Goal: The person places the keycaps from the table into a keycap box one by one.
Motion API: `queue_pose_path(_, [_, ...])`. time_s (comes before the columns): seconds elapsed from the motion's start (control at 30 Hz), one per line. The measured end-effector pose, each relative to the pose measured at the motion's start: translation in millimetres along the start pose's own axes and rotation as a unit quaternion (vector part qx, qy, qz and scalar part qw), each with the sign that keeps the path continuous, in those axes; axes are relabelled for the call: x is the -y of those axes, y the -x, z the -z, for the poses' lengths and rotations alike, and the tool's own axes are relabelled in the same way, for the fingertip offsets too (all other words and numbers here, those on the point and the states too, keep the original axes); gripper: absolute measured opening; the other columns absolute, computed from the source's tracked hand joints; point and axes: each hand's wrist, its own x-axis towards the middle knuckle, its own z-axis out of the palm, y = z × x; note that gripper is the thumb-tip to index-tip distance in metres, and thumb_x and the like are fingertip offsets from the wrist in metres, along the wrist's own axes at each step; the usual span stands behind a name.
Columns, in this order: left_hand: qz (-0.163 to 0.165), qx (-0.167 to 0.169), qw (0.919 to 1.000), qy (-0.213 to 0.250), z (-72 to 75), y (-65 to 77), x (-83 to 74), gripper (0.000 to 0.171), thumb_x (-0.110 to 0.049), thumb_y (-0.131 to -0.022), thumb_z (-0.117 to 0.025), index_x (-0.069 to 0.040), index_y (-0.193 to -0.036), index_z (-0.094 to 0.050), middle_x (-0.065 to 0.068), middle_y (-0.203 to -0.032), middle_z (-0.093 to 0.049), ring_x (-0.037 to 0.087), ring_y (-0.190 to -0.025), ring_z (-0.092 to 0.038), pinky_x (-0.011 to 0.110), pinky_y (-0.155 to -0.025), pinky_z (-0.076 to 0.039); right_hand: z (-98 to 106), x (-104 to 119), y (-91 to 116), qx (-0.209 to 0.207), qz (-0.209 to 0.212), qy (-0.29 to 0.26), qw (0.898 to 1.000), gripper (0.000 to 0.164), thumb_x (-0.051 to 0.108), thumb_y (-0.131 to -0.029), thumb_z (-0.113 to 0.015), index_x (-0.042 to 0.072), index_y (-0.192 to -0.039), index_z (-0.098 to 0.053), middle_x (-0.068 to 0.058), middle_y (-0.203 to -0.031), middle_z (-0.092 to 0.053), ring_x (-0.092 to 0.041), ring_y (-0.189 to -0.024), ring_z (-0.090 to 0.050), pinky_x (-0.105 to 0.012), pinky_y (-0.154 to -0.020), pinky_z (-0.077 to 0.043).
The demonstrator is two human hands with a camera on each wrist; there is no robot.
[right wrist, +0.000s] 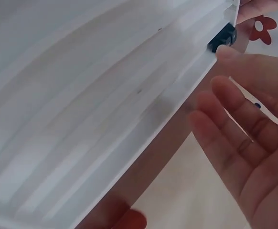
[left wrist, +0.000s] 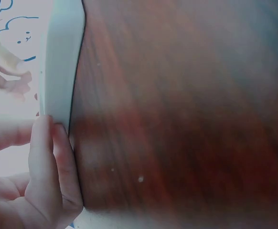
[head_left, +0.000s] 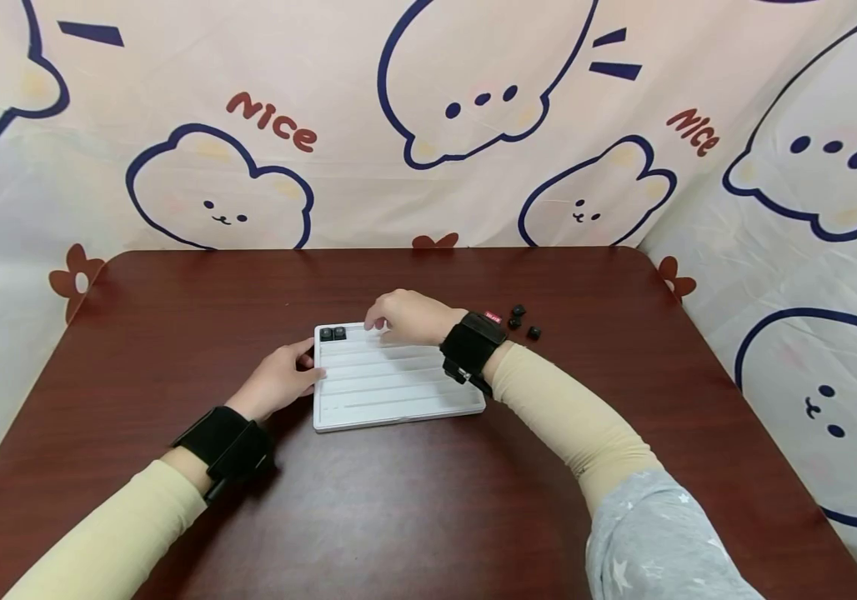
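A white ridged tray lies on the table, with two black keycaps side by side in its far left corner. My left hand grips the tray's left edge, thumb on the rim; in the left wrist view its fingers lie against the tray's side. Over the tray's far edge hovers my right hand, just right of the keycaps. The right wrist view shows its thumb apart from its loosely bent fingers, nothing between them. Behind the thumb tip is a dark keycap piece.
Several loose black keycaps lie on the brown table beyond the right wrist. Black straps wrap both wrists. A printed cloth with bear drawings hangs behind the table and along its sides.
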Motion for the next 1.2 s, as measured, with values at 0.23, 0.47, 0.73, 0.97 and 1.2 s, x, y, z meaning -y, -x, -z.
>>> queue_pose_path(0.23, [0.002, 0.003, 1.0000, -0.006, 0.0, 0.1, -0.5, 0.065, -0.004, -0.101, -0.061, 0.009, -0.157, -0.030, 0.020, -0.116, -0.052, 0.022, -0.093, -0.060, 0.026, -0.075, -0.056, 7, -17, 26, -0.003, -0.005, -0.020, 1.000, 0.029, 0.009, -0.094, -0.076, 0.007, -0.123, -0.074, -0.004, -0.109, -0.069, -0.019, -0.099, -0.061, -0.029, -0.087, -0.050])
queue_pose_path(0.47, [0.005, 0.002, 0.9999, -0.013, 3.2, 1.7, -3.2, 0.067, -0.008, -0.102, -0.061, 0.007, -0.158, -0.027, 0.023, -0.121, -0.052, 0.020, -0.091, -0.061, 0.025, -0.074, -0.055, 22, -39, 59, -0.021, -0.021, -0.020, 0.999, 0.028, 0.006, -0.092, -0.077, 0.006, -0.119, -0.075, -0.005, -0.109, -0.071, -0.018, -0.098, -0.062, -0.031, -0.087, -0.052])
queue_pose_path(0.73, [0.008, 0.007, 0.9998, -0.019, 2.3, 2.2, -2.9, 0.068, -0.009, -0.102, -0.061, 0.007, -0.158, -0.027, 0.023, -0.122, -0.053, 0.020, -0.090, -0.061, 0.025, -0.073, -0.055, 17, -68, 102, -0.045, -0.054, -0.034, 0.997, 0.025, 0.005, -0.091, -0.078, 0.004, -0.115, -0.076, -0.005, -0.100, -0.070, -0.018, -0.088, -0.060, -0.034, -0.080, -0.053])
queue_pose_path(0.97, [0.015, 0.013, 0.9996, -0.022, 1.6, 1.2, -3.2, 0.068, -0.009, -0.103, -0.061, 0.005, -0.159, -0.025, 0.023, -0.121, -0.051, 0.022, -0.091, -0.058, 0.024, -0.073, -0.054, 12, -84, 126, -0.054, -0.057, -0.044, 0.996, 0.024, 0.003, -0.088, -0.080, 0.002, -0.112, -0.077, -0.006, -0.103, -0.071, -0.018, -0.091, -0.064, -0.036, -0.082, -0.055])
queue_pose_path(1.2, [0.014, 0.011, 0.9996, -0.020, -0.6, 1.3, -5.9, 0.067, -0.007, -0.103, -0.060, 0.007, -0.158, -0.026, 0.023, -0.120, -0.051, 0.023, -0.093, -0.058, 0.025, -0.075, -0.056, 8, -88, 136, -0.044, -0.073, -0.047, 0.995, 0.022, 0.003, -0.088, -0.080, 0.005, -0.109, -0.077, -0.006, -0.104, -0.071, -0.017, -0.089, -0.064, -0.035, -0.081, -0.055])
